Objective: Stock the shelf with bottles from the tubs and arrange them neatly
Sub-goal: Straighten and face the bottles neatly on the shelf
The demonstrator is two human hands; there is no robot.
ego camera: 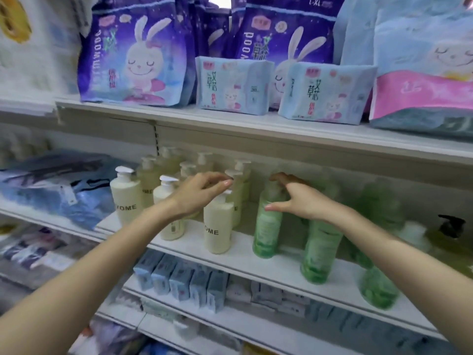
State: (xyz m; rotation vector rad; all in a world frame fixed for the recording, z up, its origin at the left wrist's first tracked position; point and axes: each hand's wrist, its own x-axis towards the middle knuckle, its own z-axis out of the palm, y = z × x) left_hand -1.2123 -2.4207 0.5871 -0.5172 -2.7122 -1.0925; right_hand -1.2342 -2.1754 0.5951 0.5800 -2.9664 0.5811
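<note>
We are reaching to the white middle shelf point(194, 252), where the cream bottle point(218, 226) and green bottle point(267, 226) are standing upright near the front edge, our right hand point(302, 201) clamping its fingers point(284, 178) over the green bottle's top and our left hand point(199, 194) arching over the cream bottle's pump, grip unclear.

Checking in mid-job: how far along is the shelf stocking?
Done: cream pump bottles stand in rows on the middle shelf, with green bottles beside them. In hand: the left hand pinches the front cream bottle by its pump, and the right hand grips a green bottle at its top. Left: the green row looks staggered. The tubs are out of view, so remaining stock is unknown.
</note>
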